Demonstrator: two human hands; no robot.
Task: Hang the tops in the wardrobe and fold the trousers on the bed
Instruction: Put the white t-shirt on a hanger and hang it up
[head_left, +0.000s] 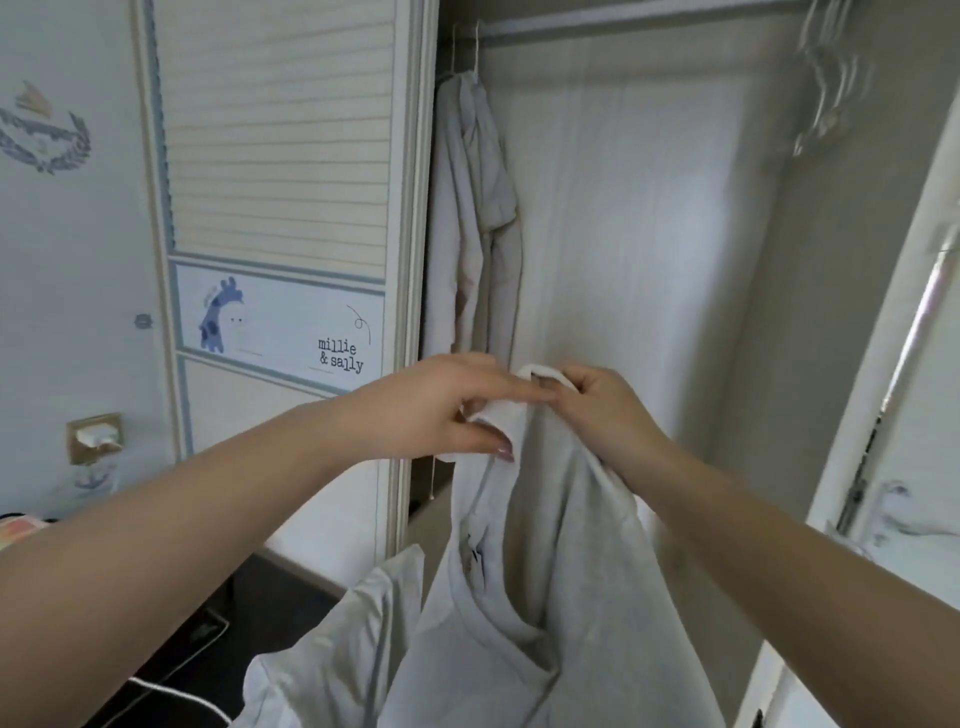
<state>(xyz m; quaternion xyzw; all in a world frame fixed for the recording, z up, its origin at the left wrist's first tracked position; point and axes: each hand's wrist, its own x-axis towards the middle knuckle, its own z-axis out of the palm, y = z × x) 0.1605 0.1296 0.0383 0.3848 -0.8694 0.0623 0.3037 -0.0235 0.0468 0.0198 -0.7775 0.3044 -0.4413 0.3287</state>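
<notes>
At frame centre, the left hand (447, 410) and right hand (597, 410) both pinch the pale grey top (545, 597) at its neckline; to hang it well, take 1 hanger (826, 88) from upper right.

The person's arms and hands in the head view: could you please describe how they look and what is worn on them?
Both forearms are bare, with no sleeves, watch or gloves in view. The left hand shows a longish pale nail on the thumb; the right hand shows no rings.
</notes>
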